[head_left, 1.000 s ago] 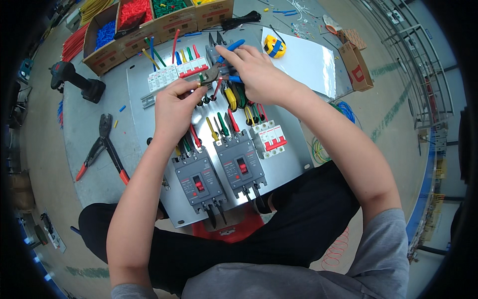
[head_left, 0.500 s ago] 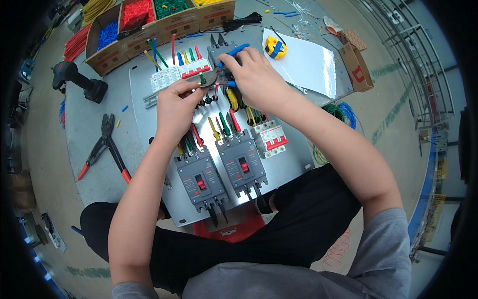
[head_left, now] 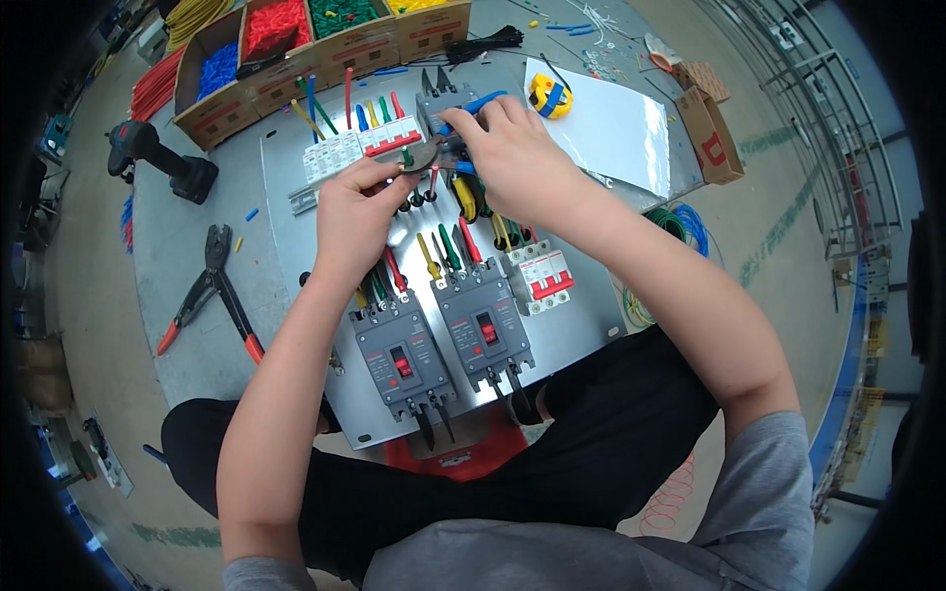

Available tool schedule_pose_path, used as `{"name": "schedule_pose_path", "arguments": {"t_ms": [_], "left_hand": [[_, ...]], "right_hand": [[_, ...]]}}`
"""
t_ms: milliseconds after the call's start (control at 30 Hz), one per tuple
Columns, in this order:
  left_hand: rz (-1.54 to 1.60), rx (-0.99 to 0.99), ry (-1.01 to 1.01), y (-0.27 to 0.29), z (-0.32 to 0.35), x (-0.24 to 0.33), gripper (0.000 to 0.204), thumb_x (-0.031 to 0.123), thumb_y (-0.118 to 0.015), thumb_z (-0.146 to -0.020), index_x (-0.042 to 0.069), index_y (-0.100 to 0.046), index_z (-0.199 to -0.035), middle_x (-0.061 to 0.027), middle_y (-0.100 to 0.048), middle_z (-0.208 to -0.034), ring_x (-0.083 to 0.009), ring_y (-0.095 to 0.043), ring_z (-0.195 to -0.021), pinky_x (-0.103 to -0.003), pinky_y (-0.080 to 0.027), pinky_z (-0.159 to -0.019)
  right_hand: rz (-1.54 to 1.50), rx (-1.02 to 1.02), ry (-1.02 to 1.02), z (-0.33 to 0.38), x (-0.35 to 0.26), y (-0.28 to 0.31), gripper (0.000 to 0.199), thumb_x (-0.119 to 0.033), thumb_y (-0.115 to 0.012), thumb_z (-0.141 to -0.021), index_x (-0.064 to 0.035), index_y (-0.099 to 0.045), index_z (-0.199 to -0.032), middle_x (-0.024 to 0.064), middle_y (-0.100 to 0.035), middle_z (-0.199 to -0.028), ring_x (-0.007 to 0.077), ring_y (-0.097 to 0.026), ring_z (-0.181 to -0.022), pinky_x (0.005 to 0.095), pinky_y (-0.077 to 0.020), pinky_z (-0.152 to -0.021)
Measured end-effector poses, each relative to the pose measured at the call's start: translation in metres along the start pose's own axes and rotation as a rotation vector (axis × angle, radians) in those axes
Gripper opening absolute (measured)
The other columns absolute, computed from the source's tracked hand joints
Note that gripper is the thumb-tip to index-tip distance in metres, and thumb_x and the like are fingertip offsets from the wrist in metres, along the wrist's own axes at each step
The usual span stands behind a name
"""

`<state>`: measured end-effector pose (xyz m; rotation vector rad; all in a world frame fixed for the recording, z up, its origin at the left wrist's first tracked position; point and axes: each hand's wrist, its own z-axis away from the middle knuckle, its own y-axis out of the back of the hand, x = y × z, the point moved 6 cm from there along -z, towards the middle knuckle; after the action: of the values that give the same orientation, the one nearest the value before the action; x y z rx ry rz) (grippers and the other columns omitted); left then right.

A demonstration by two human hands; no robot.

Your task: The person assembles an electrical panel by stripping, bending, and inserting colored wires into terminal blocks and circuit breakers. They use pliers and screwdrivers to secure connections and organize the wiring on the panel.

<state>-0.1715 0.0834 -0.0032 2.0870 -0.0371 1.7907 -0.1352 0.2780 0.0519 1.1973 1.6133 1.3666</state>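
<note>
My right hand is closed round the blue-handled cutting pliers, whose round metal jaws point left. At those jaws, my left hand pinches a short green wire; its fingertips partly hide the wire. Both hands are above a metal mounting plate. Just beyond them is a row of white circuit breakers with coloured wires standing up. Nearer to me sit two large grey breakers with red switches, coloured sleeved leads at their far ends. A small white breaker with red levers is at their right.
Crimping pliers with red grips and a cordless drill lie left. Far left, a cardboard box holds coloured caps. A yellow tape measure rests on a white sheet; black cable ties lie behind.
The view has shifted slightly. Both hands keep their hold, the pliers still at the green wire; nothing else has plainly moved.
</note>
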Motion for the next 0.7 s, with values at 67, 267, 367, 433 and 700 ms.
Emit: {"name": "schedule_pose_path", "arguments": {"t_ms": [67,267,367,433,700], "left_hand": [[-0.008,0.003,0.0,0.001,0.001,0.001,0.023,0.011,-0.08,-0.098,-0.003,-0.082,-0.115,-0.0019,-0.071,-0.093,-0.0096,-0.06,-0.085,-0.027,-0.046,-0.077],[-0.004,0.024,0.017,0.0,0.0,-0.002,0.019,0.011,-0.082,-0.098,-0.003,-0.083,-0.109,-0.0008,-0.072,-0.093,-0.0069,-0.059,-0.085,-0.025,-0.045,-0.074],[-0.009,-0.014,0.109,0.001,-0.002,-0.008,0.018,0.011,-0.082,-0.097,-0.002,-0.083,-0.11,0.001,-0.072,-0.094,-0.0052,-0.058,-0.084,-0.025,-0.045,-0.073],[0.003,-0.045,0.12,0.002,-0.005,-0.007,0.02,0.011,-0.082,-0.096,0.0,-0.081,-0.113,0.0017,-0.071,-0.097,-0.0046,-0.058,-0.085,-0.024,-0.045,-0.073],[-0.222,0.037,-0.208,0.016,-0.012,0.044,0.021,0.017,-0.081,-0.097,0.005,-0.083,-0.114,-0.0018,-0.067,-0.101,-0.0104,-0.053,-0.078,-0.029,-0.045,-0.073]], "right_hand": [[0.051,0.009,-0.039,-0.001,-0.004,0.005,0.073,0.005,-0.074,-0.081,-0.0046,-0.054,-0.151,0.021,-0.062,-0.127,0.0396,-0.056,-0.129,0.0477,-0.0495,-0.109],[0.085,0.157,0.018,-0.002,-0.007,0.006,0.062,-0.001,-0.076,-0.08,0.0011,-0.057,-0.139,0.0186,-0.061,-0.125,0.0391,-0.057,-0.126,0.0495,-0.0483,-0.113],[0.122,0.3,0.103,0.0,-0.006,0.01,0.057,-0.001,-0.075,-0.082,0.0008,-0.059,-0.136,0.0174,-0.062,-0.127,0.0391,-0.058,-0.129,0.0524,-0.0443,-0.119],[0.072,0.177,0.058,-0.003,0.0,0.0,0.054,-0.002,-0.075,-0.084,0.0006,-0.06,-0.135,0.0172,-0.062,-0.128,0.0386,-0.059,-0.13,0.0539,-0.0417,-0.121],[0.006,0.124,0.073,-0.009,0.01,-0.002,0.027,-0.011,-0.068,-0.094,-0.0004,-0.066,-0.119,0.0176,-0.067,-0.119,0.0371,-0.065,-0.122,0.0498,-0.0466,-0.116]]}}
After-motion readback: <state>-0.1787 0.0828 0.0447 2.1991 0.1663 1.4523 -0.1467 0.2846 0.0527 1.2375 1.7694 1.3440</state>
